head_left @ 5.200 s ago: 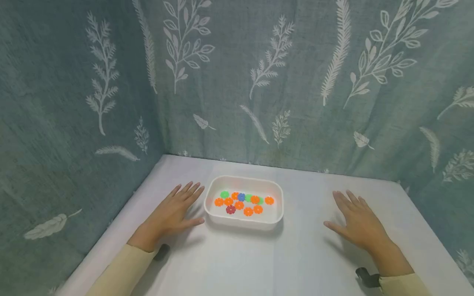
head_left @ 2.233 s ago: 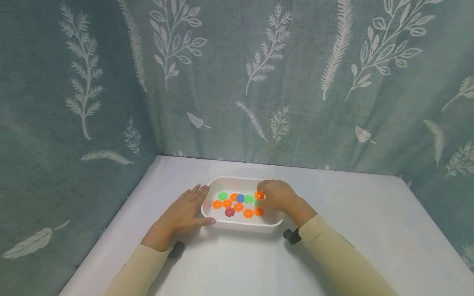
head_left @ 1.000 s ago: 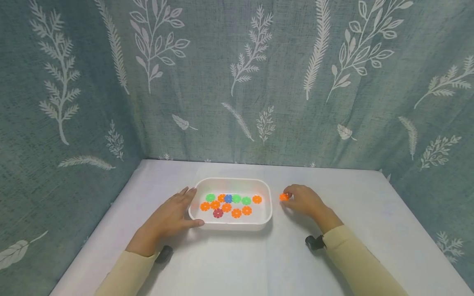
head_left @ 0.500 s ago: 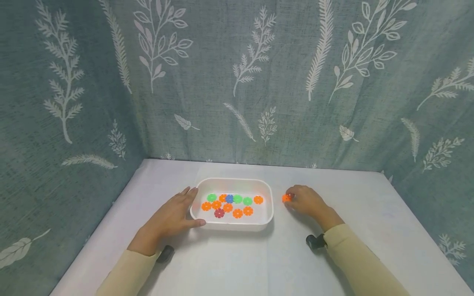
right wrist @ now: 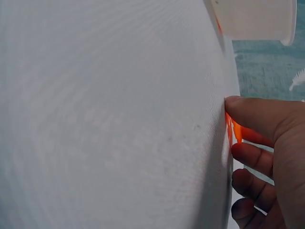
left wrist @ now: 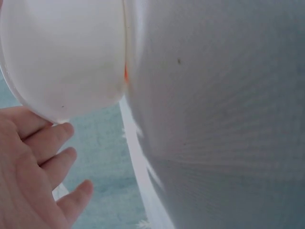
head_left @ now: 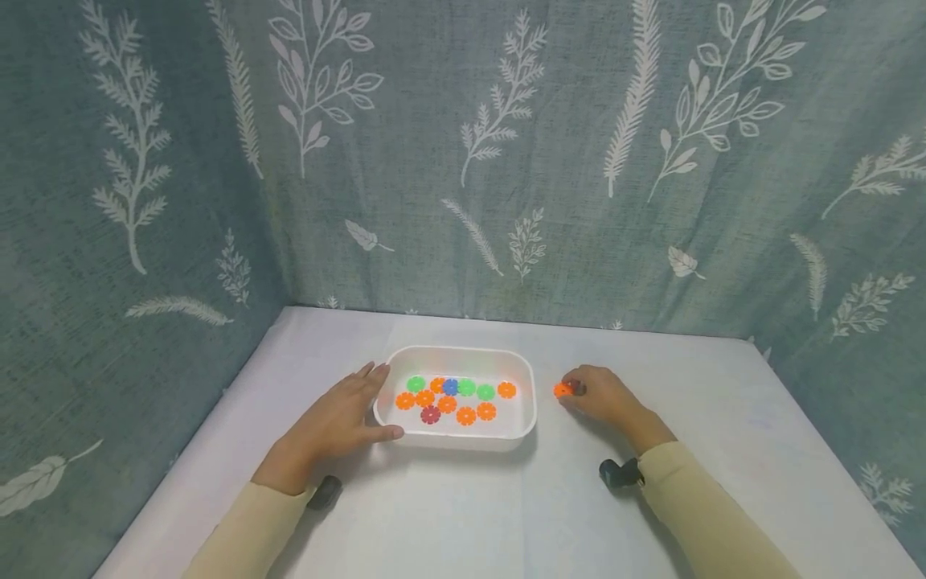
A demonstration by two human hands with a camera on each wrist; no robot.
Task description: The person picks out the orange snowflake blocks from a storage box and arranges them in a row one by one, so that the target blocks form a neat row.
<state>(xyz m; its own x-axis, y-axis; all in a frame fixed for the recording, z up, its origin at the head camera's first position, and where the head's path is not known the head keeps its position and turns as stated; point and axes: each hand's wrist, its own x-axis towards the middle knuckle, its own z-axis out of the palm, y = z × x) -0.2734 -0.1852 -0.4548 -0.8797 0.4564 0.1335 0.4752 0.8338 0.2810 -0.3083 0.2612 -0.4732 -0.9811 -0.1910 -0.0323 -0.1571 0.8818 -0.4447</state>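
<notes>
An orange disc (head_left: 562,390) is pinched at the fingertips of the right hand (head_left: 604,396) and held down at the white table (head_left: 463,507). The disc lies between this hand and the white tray (head_left: 456,438), just beside the tray's right wall. The left hand (head_left: 329,422) is laid flat, fingers straight, against the tray's left end. More coloured discs (head_left: 448,400) are contained in the tray, between the two hands.

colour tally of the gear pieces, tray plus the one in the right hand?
Orange: 7 (6 in the white tray, 1 orange piece at the right hand)
Green: 3, e.g.
Blue: 1
Dark red: 1
Total: 12
</notes>
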